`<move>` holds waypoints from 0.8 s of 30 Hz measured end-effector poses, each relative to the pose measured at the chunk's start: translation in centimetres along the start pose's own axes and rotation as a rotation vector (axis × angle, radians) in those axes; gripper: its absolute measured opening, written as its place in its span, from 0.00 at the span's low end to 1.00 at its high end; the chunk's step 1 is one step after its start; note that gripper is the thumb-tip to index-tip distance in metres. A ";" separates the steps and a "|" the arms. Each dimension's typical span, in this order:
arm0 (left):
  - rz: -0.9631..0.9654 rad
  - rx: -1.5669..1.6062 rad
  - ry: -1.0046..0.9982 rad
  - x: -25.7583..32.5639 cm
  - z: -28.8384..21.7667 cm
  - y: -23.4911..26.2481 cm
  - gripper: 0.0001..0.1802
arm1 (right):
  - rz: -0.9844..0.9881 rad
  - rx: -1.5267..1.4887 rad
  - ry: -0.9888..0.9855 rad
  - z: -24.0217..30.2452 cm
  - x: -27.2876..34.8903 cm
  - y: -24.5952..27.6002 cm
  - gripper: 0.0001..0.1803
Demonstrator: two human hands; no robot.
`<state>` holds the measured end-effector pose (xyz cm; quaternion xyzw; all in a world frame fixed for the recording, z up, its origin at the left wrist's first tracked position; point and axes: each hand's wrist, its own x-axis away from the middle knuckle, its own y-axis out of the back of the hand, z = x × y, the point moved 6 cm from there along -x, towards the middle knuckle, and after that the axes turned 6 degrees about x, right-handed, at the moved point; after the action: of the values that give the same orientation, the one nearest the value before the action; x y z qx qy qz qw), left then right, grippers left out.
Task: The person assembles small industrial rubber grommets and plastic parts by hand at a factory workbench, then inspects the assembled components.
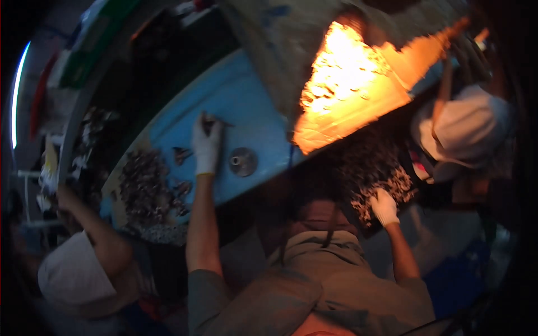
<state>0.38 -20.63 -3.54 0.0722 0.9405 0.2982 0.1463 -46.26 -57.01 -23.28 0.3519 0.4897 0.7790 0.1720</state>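
White-gloved left hand (206, 147): pinching small metal part (213, 121) over blue table (241, 95), left side
Right hand (384, 208): reaching into right parts pile (401, 186), grip can't tell
Round disc (249, 163): lying just right of left wrist

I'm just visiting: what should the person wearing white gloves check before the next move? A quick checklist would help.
1. Left hand gloved: ok, in white.
2. Small dark part at its fingertips: ok, held there; how firmly, cannot tell.
3. Right hand at the heap of small parts: ok, touching it; whether it grips one, cannot tell.
4. Round metal disc on the blue tabletop: ok, uncovered, apart from the left hand.
5. Detail in the brightly lit heap: not ok, washed out by glare.
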 end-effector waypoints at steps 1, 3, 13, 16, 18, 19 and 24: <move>-0.005 0.070 0.031 0.3 1.1 -0.1 0.35 | 0.017 0.119 -0.034 0.1 -0.2 -0.5 0.25; -0.055 0.074 0.063 0.8 2.0 0.6 0.36 | 0.001 0.262 -0.050 1.3 -1.1 -0.5 0.30; -0.186 0.004 -0.011 0.3 3.5 2.1 0.25 | -0.099 0.252 0.102 1.9 -3.5 -1.5 0.18; -0.166 -0.418 0.174 -0.1 2.0 5.0 0.29 | -0.021 0.265 0.149 2.7 -4.8 0.9 0.15; -0.173 -0.630 0.090 0.6 1.5 6.1 0.32 | -0.231 0.034 0.233 8.5 -4.7 8.7 0.13; -0.213 -0.753 0.010 1.6 -1.0 5.8 0.33 | -0.272 -0.115 0.273 10.8 -5.0 12.2 0.13; -0.119 -0.023 0.028 6.5 -3.4 3.2 0.28 | -0.692 -0.147 0.508 21.9 -10.1 25.4 0.11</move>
<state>-6.71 -18.41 -0.52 0.0102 0.9415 0.3009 0.1513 -21.63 -60.92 1.33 -0.0491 0.5486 0.7702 0.3216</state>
